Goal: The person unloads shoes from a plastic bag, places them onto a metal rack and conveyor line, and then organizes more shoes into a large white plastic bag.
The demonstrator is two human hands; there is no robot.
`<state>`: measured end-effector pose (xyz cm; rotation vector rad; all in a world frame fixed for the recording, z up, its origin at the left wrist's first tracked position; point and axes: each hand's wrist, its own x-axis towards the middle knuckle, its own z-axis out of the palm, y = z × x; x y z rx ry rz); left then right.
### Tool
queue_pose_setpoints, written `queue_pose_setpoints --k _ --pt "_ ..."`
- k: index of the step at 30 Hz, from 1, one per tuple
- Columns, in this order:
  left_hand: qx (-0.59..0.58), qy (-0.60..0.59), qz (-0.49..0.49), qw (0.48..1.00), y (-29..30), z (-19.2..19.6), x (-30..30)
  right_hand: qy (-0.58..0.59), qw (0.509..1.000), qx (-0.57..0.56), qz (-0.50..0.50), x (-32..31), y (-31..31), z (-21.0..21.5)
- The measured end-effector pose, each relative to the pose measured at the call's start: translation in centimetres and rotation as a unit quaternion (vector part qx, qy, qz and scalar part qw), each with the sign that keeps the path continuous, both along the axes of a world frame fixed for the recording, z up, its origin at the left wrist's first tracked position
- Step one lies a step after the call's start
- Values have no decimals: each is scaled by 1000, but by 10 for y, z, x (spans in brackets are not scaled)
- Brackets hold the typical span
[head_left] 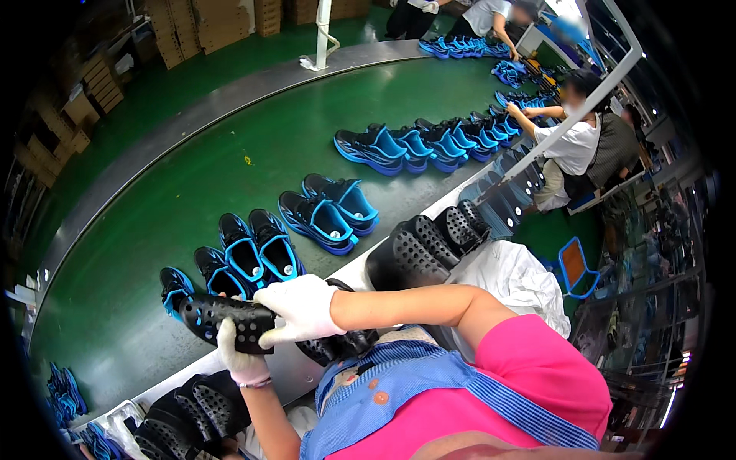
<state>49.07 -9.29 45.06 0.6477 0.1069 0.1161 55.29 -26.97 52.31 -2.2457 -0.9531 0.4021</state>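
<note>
Both my hands, in white gloves, grip a black perforated plastic shell (234, 322) shaped like the front of a shoe. Its face is dotted with round holes, and small bits of blue show at its left end. My left hand (241, 356) holds it from below with the thumb up against its face. From the right, my right hand (300, 308) closes over its other end. Just beyond the shell stand black and blue sneakers (244, 257), one of them partly hidden behind it. Another black shell (337, 345) lies close to my apron, partly covered by my right forearm.
More perforated shells lie at the near left (192, 414) and right (418, 249) along the green table's near edge (349, 268). A row of sneakers (429, 146) stretches away at right. A co-worker (575, 146) handles shoes there. A white post (323, 34) rises on the far side.
</note>
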Motion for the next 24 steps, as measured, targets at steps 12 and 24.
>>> queue_pose_setpoints --k 12,24 --pt "-20 145 50 988 -1 -43 53 68 990 -120 -9 45 25 -44" --pt "719 -29 57 692 25 -140 52 193 942 -271 -34 107 9 -52"
